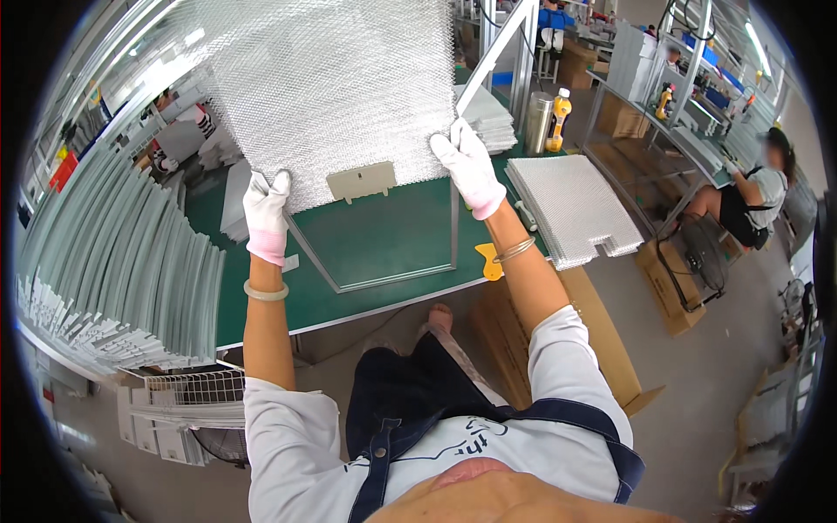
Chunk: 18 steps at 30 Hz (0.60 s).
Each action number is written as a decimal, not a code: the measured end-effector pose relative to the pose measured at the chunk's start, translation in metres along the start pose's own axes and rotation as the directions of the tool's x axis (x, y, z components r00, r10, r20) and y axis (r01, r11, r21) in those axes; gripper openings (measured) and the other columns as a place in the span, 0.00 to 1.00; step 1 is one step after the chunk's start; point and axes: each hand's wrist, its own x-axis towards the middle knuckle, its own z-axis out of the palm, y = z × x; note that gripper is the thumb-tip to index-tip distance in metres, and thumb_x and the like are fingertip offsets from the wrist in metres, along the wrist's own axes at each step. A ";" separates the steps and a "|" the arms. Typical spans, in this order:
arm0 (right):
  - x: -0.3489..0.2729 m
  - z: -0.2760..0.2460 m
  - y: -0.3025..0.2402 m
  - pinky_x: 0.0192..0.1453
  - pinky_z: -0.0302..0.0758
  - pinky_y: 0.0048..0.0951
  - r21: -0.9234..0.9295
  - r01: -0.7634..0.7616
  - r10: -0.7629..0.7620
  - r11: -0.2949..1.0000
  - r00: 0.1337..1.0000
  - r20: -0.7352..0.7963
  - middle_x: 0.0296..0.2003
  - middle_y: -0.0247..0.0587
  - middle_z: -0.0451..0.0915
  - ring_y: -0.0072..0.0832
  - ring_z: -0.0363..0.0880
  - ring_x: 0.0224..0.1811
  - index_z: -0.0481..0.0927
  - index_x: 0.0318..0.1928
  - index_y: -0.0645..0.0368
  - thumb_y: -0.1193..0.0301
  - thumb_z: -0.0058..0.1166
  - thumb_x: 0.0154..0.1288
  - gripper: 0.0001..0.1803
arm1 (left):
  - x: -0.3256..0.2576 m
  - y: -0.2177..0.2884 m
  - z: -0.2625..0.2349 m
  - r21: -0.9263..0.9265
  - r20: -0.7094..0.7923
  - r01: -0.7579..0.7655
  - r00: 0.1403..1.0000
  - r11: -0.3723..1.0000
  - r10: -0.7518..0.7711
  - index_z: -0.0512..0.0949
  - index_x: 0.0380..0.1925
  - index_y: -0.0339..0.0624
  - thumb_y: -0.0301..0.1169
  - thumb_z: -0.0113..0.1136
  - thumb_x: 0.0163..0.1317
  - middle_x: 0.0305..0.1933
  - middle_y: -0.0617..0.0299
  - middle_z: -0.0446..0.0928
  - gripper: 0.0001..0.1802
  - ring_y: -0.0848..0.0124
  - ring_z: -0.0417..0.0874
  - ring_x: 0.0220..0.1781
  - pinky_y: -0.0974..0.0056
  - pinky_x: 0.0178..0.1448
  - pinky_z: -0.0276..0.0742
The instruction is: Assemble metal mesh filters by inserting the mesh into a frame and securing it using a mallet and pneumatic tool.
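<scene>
A silvery expanded metal mesh sheet (340,78) stands raised and tilted above the green table, gripped at its lower corners. My left hand (265,209), in a white glove with a pink cuff, pinches its lower left corner. At the opposite side edge, my gloved right hand (469,166) has thumb and fingers closed on the mesh. A small grey-beige plate (361,181) with little tabs sits at the sheet's lower edge; I cannot tell whether it is fixed there. Below the sheet, a thin grey metal frame (397,280) lies on the table, its far part hidden.
Thin pale frames (122,253) stand in a long row at the left. At the right lie stacked mesh sheets (571,205) and a yellow scraper-like piece (490,261); behind them stand a steel flask (538,122) and an orange bottle (559,119). Another person (758,187) sits far right.
</scene>
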 end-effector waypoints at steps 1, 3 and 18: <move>0.000 -0.002 0.003 0.61 0.61 0.23 -0.045 -0.048 0.048 0.998 0.999 0.016 0.53 0.33 0.71 0.18 0.66 0.54 0.61 0.63 0.64 0.71 0.50 0.66 0.26 | -0.002 0.004 0.002 -0.006 -0.007 -0.005 1.000 1.000 0.005 0.74 0.44 0.36 0.24 0.58 0.60 0.39 0.69 0.76 0.12 0.83 0.72 0.37 0.75 0.45 0.68; -0.007 0.002 0.011 0.53 0.64 0.22 -0.066 -0.045 0.044 0.997 0.999 -0.008 0.45 0.31 0.71 0.17 0.65 0.46 0.66 0.56 0.63 0.68 0.52 0.65 0.22 | -0.002 -0.015 -0.015 0.239 -0.079 0.126 0.991 0.963 -0.110 0.75 0.43 0.36 0.25 0.60 0.59 0.39 0.68 0.77 0.12 0.82 0.73 0.37 0.74 0.45 0.69; 0.022 0.014 -0.024 0.33 0.62 0.15 -0.137 -0.061 0.040 0.989 0.988 -0.151 0.26 0.22 0.64 0.13 0.61 0.28 0.72 0.44 0.65 0.66 0.60 0.61 0.18 | 0.012 0.011 0.003 0.179 -0.152 0.009 0.988 0.984 0.019 0.70 0.23 0.45 0.33 0.67 0.55 0.23 0.75 0.62 0.13 0.82 0.60 0.28 0.75 0.33 0.59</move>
